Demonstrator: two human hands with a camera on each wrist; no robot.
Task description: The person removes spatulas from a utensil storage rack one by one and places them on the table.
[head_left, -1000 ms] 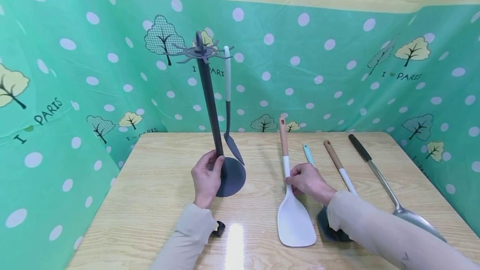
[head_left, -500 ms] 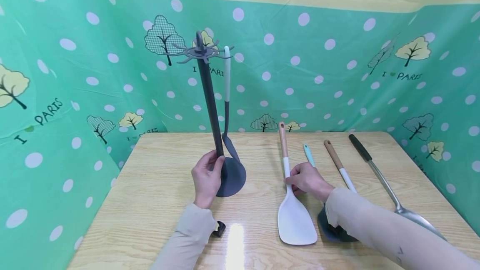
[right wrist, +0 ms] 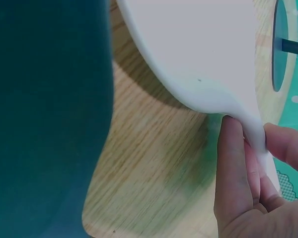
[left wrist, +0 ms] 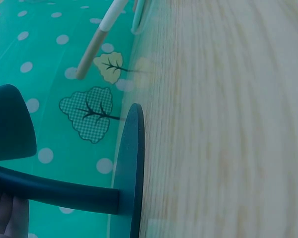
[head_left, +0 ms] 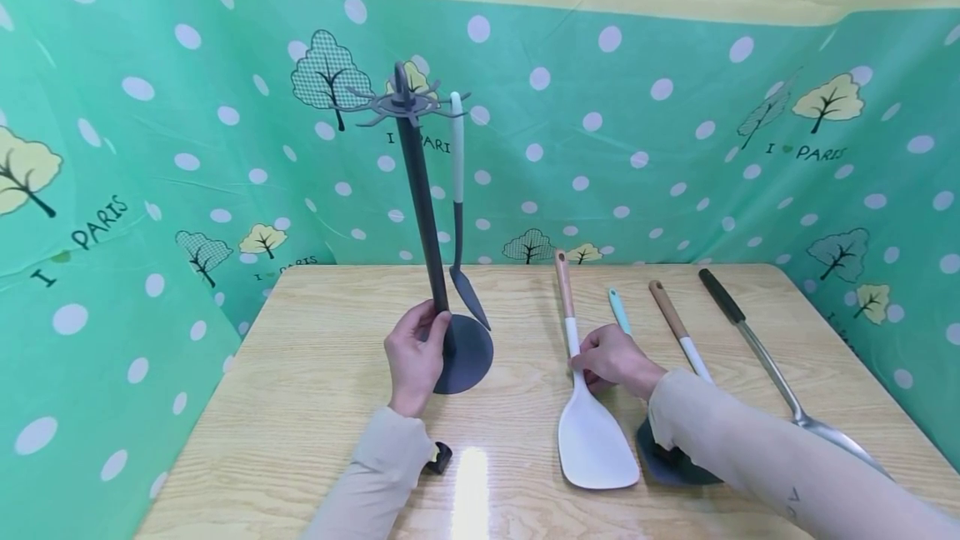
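Observation:
My left hand (head_left: 416, 357) grips the lower pole of a dark utensil stand (head_left: 422, 207), just above its round base (left wrist: 129, 173). From one hook of the stand's top ring hangs a utensil with a pale green handle and dark head (head_left: 458, 157), perhaps a turner or ladle. My right hand (head_left: 615, 362) pinches the neck of a white spatula (head_left: 596, 444) with a wooden handle end, thumb on one side and fingers on the other. In the right wrist view the spatula's blade (right wrist: 203, 54) stands above the wood, its shadow beneath.
Right of the spatula lie a mint-handled utensil (head_left: 617, 307), a wooden-handled one (head_left: 667, 311) and a metal turner (head_left: 772, 373) with a black grip. My right sleeve covers part of them. A small black object (head_left: 439, 458) sits by my left cuff. A green curtain (head_left: 675, 148) backs the table.
The spatula's handle end has dipped slightly and moved left, while its blade has shifted a little right. The hanging utensil swung left and back. My left hand holds its place.

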